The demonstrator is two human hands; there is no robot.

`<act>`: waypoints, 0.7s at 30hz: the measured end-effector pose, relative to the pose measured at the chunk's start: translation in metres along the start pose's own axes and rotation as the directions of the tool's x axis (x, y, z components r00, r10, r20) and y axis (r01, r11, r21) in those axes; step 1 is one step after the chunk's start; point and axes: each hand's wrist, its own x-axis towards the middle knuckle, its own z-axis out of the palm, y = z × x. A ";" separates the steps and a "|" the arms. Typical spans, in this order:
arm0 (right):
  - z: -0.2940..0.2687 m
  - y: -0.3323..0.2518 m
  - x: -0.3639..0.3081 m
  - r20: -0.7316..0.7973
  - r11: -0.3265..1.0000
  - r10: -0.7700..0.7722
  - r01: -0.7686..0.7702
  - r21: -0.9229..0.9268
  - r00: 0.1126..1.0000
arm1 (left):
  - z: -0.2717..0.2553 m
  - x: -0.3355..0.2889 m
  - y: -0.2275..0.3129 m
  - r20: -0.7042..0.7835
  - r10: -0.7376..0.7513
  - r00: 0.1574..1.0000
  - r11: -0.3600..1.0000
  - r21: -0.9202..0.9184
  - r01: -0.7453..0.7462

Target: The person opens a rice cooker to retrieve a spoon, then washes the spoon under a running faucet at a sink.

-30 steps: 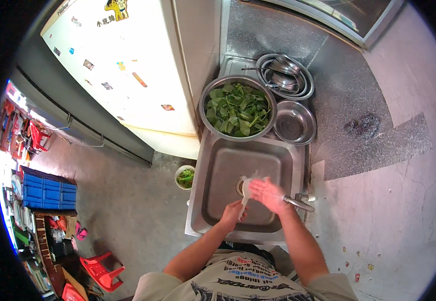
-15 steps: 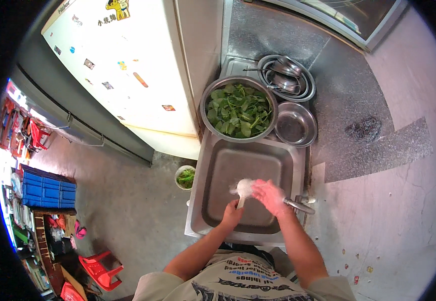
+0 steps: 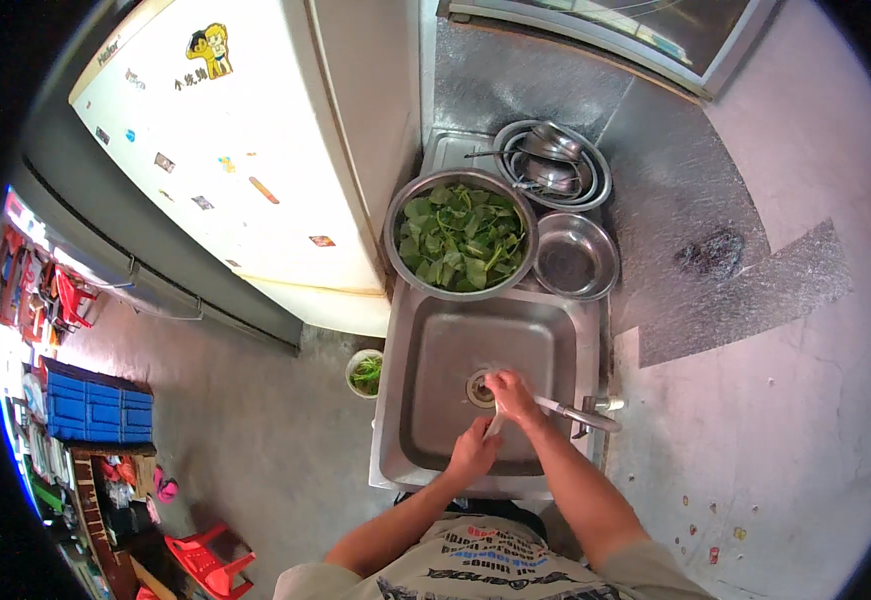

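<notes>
Both my hands work over the stainless steel sink (image 3: 445, 350). My left hand (image 3: 473, 450) is closed round the lower end of a white spoon-shaped utensil (image 3: 496, 424). My right hand (image 3: 515, 395) wraps its upper end, just beside the tap spout, and its fingers hide that end. Below them, in the basin floor, shows the drain (image 3: 480, 388). The chrome tap (image 3: 595, 418) reaches in from the right rim.
Behind the basin stands a large metal bowl (image 3: 391, 238) of green leaves (image 3: 463, 238). Next to it are a metal basin (image 3: 575, 258) and nested bowls with pans (image 3: 555, 165). A small pail of greens (image 3: 364, 374) stands on the floor, left, below the white fridge (image 3: 245, 130).
My right hand has moved left and now covers the utensil's white rounded end, which was exposed before. My left hand has shifted slightly right and down. The drain has come into sight.
</notes>
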 end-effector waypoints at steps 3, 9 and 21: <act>0.003 -0.003 -0.004 0.158 0.778 0.335 -0.368 0.510 0.929 | -0.016 -0.014 0.002 -0.015 -0.096 0.995 0.987 -0.132 0.093; 0.000 0.002 -0.029 0.285 0.510 0.585 -0.618 0.599 0.759 | -0.015 -0.013 -0.021 0.077 -0.218 0.973 0.887 -0.399 0.231; -0.065 -0.076 -0.041 0.482 0.112 0.336 -0.543 0.832 0.809 | 0.001 0.042 -0.056 0.108 -0.354 0.929 0.655 -0.681 0.329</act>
